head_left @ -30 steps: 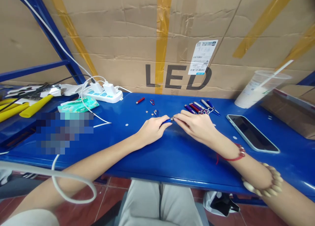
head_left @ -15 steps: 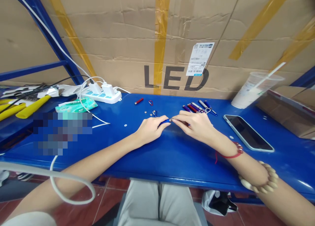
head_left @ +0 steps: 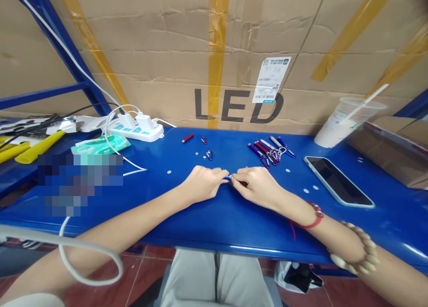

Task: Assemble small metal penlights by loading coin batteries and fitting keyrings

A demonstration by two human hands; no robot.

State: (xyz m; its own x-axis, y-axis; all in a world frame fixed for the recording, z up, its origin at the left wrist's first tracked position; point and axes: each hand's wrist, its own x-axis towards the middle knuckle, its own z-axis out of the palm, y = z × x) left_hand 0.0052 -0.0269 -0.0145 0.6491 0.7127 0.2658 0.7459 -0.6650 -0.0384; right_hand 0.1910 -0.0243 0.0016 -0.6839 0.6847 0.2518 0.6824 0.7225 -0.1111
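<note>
Between both hands' fingers [head_left: 223, 175], touching them, lies a blue keychain light [head_left: 228, 177].

Bright, even indoor light from above, no hard shadows. Faint soft shade under left hand [head_left: 202, 184] and right hand [head_left: 256, 186]. Glossy table [head_left: 234, 222] shows pale sheen streaks at right front edge. The phone [head_left: 337, 180] screen reflects dull light. Fisheye bend at edges, forearms stretched. Centre sharp, but torch [head_left: 228, 177] tiny, detail unclear. A pixelated patch [head_left: 78, 182] at left.
</note>
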